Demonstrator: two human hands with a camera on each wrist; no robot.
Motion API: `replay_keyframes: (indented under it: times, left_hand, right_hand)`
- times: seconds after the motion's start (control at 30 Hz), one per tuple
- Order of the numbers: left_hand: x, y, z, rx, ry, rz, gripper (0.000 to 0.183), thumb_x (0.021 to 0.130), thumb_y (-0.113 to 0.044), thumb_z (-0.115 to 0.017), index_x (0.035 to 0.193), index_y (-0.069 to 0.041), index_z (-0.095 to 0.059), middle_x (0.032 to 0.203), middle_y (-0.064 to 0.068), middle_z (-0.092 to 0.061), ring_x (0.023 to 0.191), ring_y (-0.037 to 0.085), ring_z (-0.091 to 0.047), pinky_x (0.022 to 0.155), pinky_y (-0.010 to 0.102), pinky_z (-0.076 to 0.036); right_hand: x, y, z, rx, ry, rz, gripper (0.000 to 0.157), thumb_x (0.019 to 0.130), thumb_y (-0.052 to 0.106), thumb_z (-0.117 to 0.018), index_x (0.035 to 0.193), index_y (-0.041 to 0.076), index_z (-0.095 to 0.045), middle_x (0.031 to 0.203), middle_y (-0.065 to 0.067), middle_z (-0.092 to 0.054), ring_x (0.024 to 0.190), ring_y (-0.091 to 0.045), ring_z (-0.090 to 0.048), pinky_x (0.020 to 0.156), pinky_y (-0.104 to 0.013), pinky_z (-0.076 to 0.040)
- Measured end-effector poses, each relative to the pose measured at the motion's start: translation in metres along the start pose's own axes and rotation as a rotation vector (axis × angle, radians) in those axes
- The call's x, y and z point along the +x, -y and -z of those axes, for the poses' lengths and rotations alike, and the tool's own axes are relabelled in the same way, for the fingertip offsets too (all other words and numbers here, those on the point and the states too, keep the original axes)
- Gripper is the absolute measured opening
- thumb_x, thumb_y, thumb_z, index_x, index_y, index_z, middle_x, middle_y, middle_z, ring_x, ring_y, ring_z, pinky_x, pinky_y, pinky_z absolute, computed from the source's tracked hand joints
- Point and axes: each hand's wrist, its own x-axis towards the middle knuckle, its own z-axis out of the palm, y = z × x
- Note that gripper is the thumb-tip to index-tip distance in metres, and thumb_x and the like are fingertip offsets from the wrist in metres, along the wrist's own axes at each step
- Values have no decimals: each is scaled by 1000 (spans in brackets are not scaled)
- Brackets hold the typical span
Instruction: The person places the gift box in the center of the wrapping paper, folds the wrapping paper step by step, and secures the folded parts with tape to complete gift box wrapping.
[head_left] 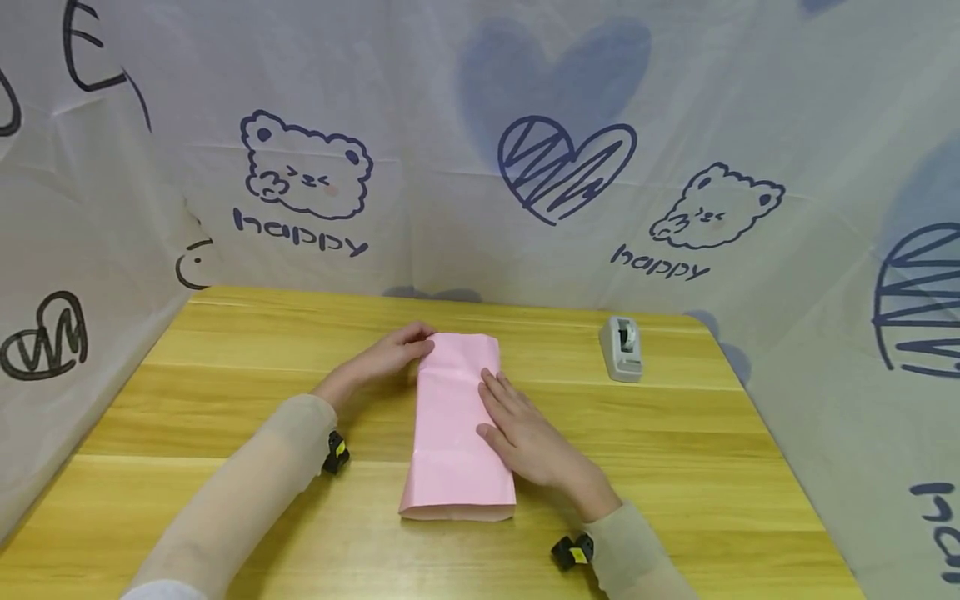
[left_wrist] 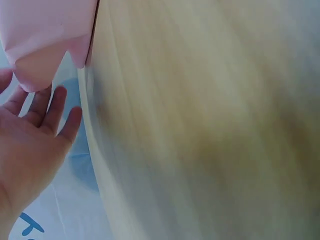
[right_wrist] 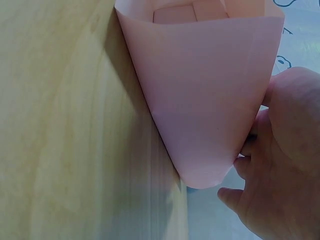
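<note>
A pink paper bag lies lengthwise on the table, its mouth toward the near side and parted. Creased panels show inside the mouth in the right wrist view. At the far left corner, my left hand pinches the folded end between thumb and fingers. My right hand rests on the right side of the bag, fingers fairly straight along its upper face. From the right wrist, that hand touches the bag's side; some fingertips are hidden behind the paper.
A white tape dispenser stands at the back right of the wooden table. Behind the table hangs a white cloth with drawn bears and hearts. Small black devices sit at both wrists.
</note>
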Motion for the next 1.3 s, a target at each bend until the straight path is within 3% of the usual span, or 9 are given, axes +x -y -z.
replay_keyframes:
  times: [0.13, 0.23, 0.43, 0.67, 0.8, 0.93, 1.1, 1.3]
  left_hand:
    - [1, 0, 4, 128, -15, -8, 32, 103, -21, -38, 124, -5, -56, 127, 14, -55, 123, 30, -45, 107, 47, -33]
    - [3, 3, 7, 187, -6, -28, 31, 103, -17, -38, 123, -3, -57, 124, 15, -57, 118, 30, -48, 103, 47, -37]
    - [6, 9, 11, 200, -15, -50, 26, 101, -11, -42, 115, -1, -60, 115, 15, -60, 104, 26, -53, 93, 42, -44]
    - [7, 8, 10, 258, -79, -92, 24, 100, -10, -43, 113, 0, -61, 114, 16, -60, 106, 28, -53, 95, 44, -43]
    - [-2, 3, 8, 226, -143, -46, 26, 100, -16, -45, 116, 1, -57, 116, 17, -56, 106, 29, -51, 94, 43, -43]
    - [-16, -4, 7, 240, -173, 37, 29, 101, -28, -45, 109, -2, -54, 104, 17, -58, 89, 27, -56, 78, 37, -48]
    - [-32, -8, 4, 290, -122, 106, 42, 100, -42, -41, 90, -4, -57, 79, 12, -59, 66, 21, -51, 58, 31, -44]
    - [-40, -8, -4, 306, -38, 111, 52, 97, -51, -41, 85, -5, -60, 70, 7, -56, 61, 16, -46, 55, 29, -40]
  right_hand:
    - [1, 0, 0, -4, -3, 8, 62, 103, 43, -29, 151, 7, -16, 160, -4, -4, 146, -22, -1, 116, -47, -15]
    - [1, 0, 0, 1, -4, 7, 62, 103, 43, -29, 151, 7, -16, 160, -4, -4, 146, -22, -1, 116, -47, -15]
    - [1, 1, -1, 12, 8, -7, 62, 103, 44, -27, 152, 9, -14, 160, -2, -3, 146, -20, 1, 117, -44, -13]
    - [2, 1, -3, 16, 7, -10, 62, 103, 44, -28, 152, 9, -14, 160, -2, -3, 146, -20, 1, 117, -44, -13]
    - [2, 1, -3, 16, -4, 2, 62, 103, 43, -29, 152, 8, -15, 160, -3, -4, 146, -21, -1, 117, -46, -14]
    - [0, 1, -2, 16, -13, 20, 61, 103, 41, -30, 151, 6, -16, 160, -6, -5, 146, -24, -3, 116, -49, -16]
    - [-1, 2, 1, 22, -14, 24, 62, 103, 41, -30, 151, 5, -16, 159, -7, -6, 146, -25, -3, 115, -49, -17]
    - [0, 2, 1, 17, -9, 18, 61, 103, 41, -29, 151, 6, -15, 160, -6, -5, 146, -24, -2, 116, -49, -16]
